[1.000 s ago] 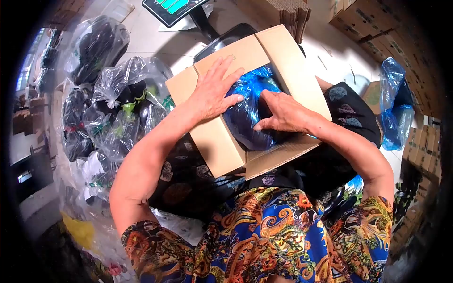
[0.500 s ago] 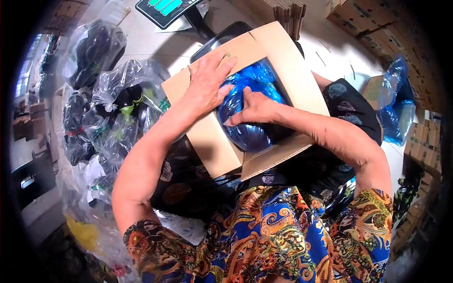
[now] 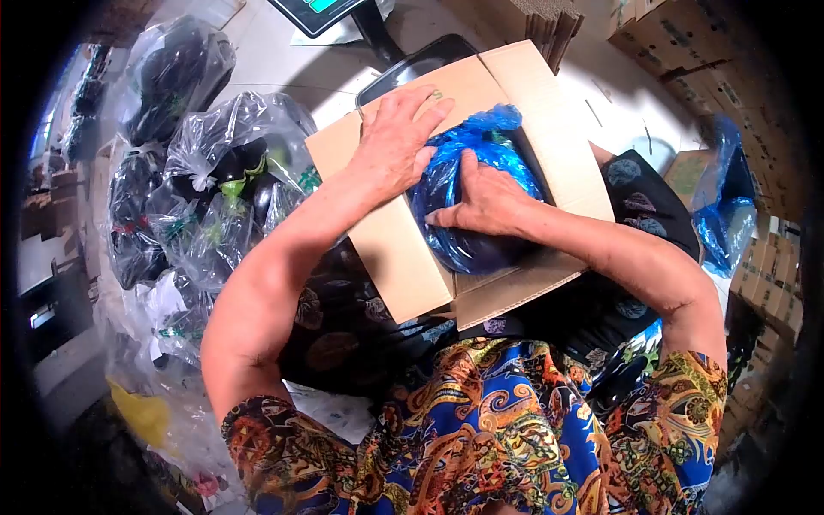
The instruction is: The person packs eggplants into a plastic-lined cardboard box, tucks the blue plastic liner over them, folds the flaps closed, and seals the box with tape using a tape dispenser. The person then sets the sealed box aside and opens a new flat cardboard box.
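An open cardboard box (image 3: 399, 263) rests tilted on my lap, its flaps folded out. Inside it lies a blue plastic bag (image 3: 498, 156) around something dark and rounded. My left hand (image 3: 396, 142) lies spread on the box's upper left flap, its thumb at the edge of the bag. My right hand (image 3: 489, 199) presses on the bag from above, thumb and forefinger apart; its other fingers are partly hidden. The bag's gathered top sticks up near the box's upper edge.
Clear bags of eggplants (image 3: 245, 172) lie at the left. Behind the box stands a scale (image 3: 421, 67) with a lit display. Flattened cardboard (image 3: 536, 21) and stacked cartons (image 3: 669, 43) are at the back and right. Another blue bag (image 3: 725, 215) lies at the right.
My right hand has shifted left over the blue bag, which now bulges higher toward the box's upper edge. My left hand stays on the flap.
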Available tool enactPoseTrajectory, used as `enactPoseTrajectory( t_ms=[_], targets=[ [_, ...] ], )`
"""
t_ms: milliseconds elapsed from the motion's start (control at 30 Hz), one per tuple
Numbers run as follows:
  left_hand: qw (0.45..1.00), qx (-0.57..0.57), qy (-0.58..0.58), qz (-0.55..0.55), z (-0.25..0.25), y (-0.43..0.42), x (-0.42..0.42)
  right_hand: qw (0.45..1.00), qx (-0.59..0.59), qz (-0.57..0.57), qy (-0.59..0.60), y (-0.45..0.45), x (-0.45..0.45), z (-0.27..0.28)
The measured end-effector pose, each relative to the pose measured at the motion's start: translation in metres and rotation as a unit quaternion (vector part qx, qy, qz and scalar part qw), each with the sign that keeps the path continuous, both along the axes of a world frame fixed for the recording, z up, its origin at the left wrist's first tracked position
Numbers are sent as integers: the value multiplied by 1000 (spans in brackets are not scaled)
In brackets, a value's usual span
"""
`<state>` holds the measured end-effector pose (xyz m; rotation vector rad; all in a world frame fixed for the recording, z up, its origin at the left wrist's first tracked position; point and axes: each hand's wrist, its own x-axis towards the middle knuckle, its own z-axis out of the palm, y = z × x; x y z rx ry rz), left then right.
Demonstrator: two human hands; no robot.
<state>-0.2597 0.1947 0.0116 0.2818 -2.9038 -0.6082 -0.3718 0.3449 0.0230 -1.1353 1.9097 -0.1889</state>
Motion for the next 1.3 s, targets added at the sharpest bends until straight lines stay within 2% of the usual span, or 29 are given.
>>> enactPoseTrajectory(
  t_ms=[133,300,467,567,667,733,833,867,900,933,967,1033,1100,1133,1167,1200,1300],
  targets=[
    [1000,21,-7,-7,5,-9,-1,986,25,-79,-142,-5,-11,-12],
    [1000,-12,-1,4,2,-8,1,999,-35,-31,3,2,3,0],
    [1000,-31,6,0,2,-6,2,998,-22,-13,50,-2,5,-3],
    [1000,-11,9,-4,-4,-10,4,999,-23,4,-38,6,1,-11],
    [1000,10,7,-6,-7,-14,6,999,-37,7,-26,8,-4,-8],
    [1000,17,10,-12,-7,-17,5,998,-44,23,26,0,0,-9],
    [999,-42,-6,11,-17,-2,4,996,-4,81,23,-5,-9,5],
    [996,-69,-54,13,-17,8,7,995,20,100,11,-4,-15,15],
    [995,-75,-57,14,-17,10,6,988,-32,141,58,7,-22,24],
    [995,-79,-61,17,-18,11,6,985,-60,164,5,18,-32,42],
    [994,-84,-67,20,-19,12,6,969,-141,195,-61,35,-44,55],
    [995,-70,-69,19,-21,11,7,930,-177,289,-140,58,-60,70],
    [995,-56,-78,15,-21,10,6,940,-88,310,-112,74,-57,78],
    [997,-43,-59,11,-20,10,5,942,-42,216,-252,77,-54,72],
    [997,-40,-59,14,-20,11,3,954,-41,211,-209,78,-57,75],
    [997,-39,-60,18,-16,13,3,952,-99,243,-161,79,-55,79],
    [997,-40,-59,15,-14,11,5,918,-226,314,-83,93,-37,74]
  ],
)
